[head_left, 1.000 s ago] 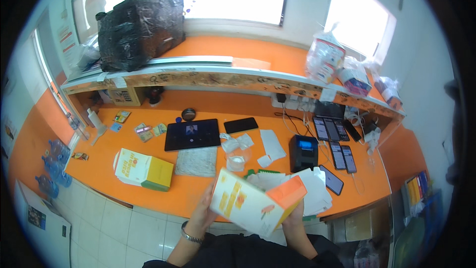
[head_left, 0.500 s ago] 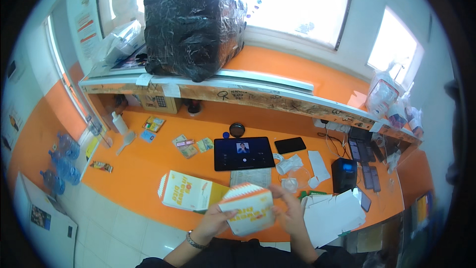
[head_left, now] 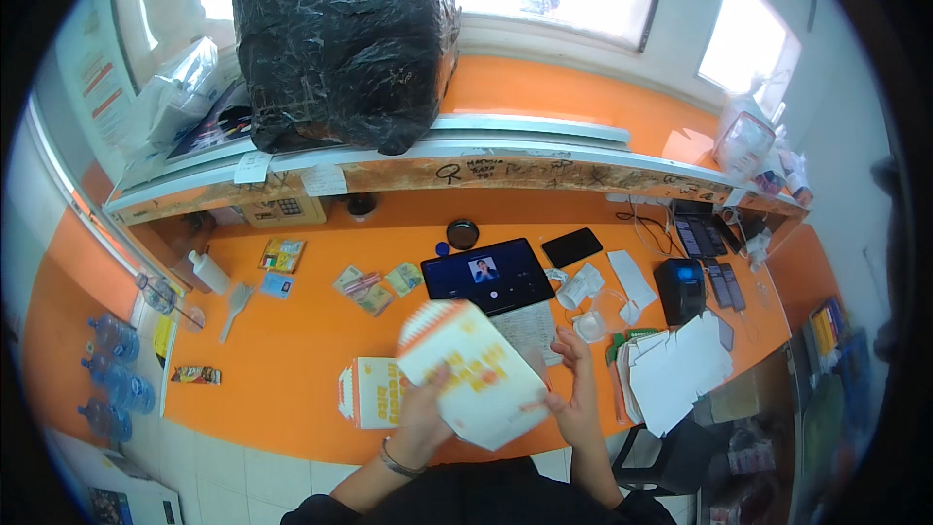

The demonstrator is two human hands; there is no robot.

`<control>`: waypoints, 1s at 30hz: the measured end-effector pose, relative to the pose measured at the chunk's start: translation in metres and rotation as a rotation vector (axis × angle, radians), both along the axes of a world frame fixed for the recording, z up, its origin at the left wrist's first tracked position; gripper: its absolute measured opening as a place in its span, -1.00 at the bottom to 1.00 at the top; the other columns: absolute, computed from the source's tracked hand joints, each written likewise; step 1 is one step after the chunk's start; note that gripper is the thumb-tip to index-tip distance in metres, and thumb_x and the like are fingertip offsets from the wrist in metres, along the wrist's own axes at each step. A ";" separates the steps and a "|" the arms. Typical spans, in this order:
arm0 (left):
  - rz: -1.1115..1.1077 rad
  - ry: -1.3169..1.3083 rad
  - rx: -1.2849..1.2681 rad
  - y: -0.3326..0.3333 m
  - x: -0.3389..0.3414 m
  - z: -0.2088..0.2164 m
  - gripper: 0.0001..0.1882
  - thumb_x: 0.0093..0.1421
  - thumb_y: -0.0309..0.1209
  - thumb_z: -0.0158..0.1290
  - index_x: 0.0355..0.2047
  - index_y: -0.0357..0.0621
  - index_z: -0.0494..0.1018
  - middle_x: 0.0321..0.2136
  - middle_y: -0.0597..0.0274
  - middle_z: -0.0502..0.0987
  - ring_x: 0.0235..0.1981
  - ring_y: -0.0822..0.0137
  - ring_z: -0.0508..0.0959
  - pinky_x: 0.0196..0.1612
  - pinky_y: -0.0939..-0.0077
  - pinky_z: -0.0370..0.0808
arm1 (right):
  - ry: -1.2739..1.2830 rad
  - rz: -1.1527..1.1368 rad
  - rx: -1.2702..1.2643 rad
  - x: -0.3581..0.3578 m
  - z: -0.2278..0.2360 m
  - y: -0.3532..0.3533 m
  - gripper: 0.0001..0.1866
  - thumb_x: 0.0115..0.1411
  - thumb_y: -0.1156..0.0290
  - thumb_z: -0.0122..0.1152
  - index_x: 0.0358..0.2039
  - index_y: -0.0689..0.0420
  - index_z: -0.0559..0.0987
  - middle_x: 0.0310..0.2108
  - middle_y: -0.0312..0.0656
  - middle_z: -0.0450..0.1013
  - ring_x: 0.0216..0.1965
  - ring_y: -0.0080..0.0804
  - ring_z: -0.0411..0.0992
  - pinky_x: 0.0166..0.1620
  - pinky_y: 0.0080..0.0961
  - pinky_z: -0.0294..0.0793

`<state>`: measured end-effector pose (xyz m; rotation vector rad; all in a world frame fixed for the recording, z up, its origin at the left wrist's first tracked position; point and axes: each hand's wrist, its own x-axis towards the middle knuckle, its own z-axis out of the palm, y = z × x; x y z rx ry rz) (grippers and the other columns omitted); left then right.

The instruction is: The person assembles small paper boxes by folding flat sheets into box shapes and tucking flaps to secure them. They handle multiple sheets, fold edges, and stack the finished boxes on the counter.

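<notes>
Both my hands hold up a stack of flat white paper food cartons point(head_left: 476, 369) with yellow lettering and an orange scalloped edge. It is tilted over the desk's front part. My left hand point(head_left: 428, 413) is closed round its lower left side, thumb on the printed face. At the lower right edge, my right hand point(head_left: 575, 403) presses its thumb on the cartons, other fingers raised; part of this grip is hidden behind the stack. A similar stack of cartons point(head_left: 364, 394) lies on the desk, partly covered by my left hand and the held stack.
On the orange desk point(head_left: 262, 350) lie a tablet point(head_left: 486, 277), a phone point(head_left: 573, 248), banknotes point(head_left: 364, 292), a hairbrush point(head_left: 234, 311) and a snack packet point(head_left: 196, 374). A black card-sized device point(head_left: 679, 292) and white papers point(head_left: 675, 379) are at right. A black-wrapped box point(head_left: 340, 49) stands on the shelf above.
The held stack has turned clockwise and risen a little, tilting more. My right hand's fingers have lifted at its right side. The whole view has shifted and rotated slightly.
</notes>
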<state>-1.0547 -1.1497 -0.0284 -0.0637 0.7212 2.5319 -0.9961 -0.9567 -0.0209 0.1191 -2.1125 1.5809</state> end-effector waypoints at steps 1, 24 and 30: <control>0.008 -0.042 0.032 -0.005 -0.010 0.006 -0.52 0.32 -0.34 -0.09 0.18 -0.27 0.13 0.10 -0.05 0.34 0.09 0.05 0.40 0.16 0.10 0.35 | -0.003 0.113 -0.267 -0.003 -0.004 -0.005 -0.05 0.01 -0.01 0.33 0.25 0.18 0.07 0.21 0.03 0.10 0.21 -0.15 0.15 0.16 -0.25 0.23; 0.051 1.592 -0.971 -0.005 0.007 -0.037 -0.14 0.02 -0.63 -0.03 0.30 -0.36 -0.18 0.30 -0.38 -0.16 0.33 -0.29 -0.13 0.31 -0.05 -0.03 | -0.265 -0.142 0.825 -0.033 -0.036 -0.034 -0.36 0.08 0.18 0.18 0.18 -0.01 0.28 0.25 0.06 0.07 0.17 0.17 0.16 0.03 -0.19 0.38; 0.051 0.992 -1.003 -0.034 0.013 -0.088 -0.15 0.10 -0.62 -0.09 0.32 -0.36 -0.31 0.32 -0.30 -0.19 0.35 -0.17 -0.13 0.35 0.12 -0.15 | -0.568 -0.100 0.824 -0.050 -0.054 -0.071 -0.36 0.11 -0.01 0.15 0.17 -0.04 0.33 0.18 0.18 0.14 -0.05 0.14 0.39 -0.20 -0.11 0.50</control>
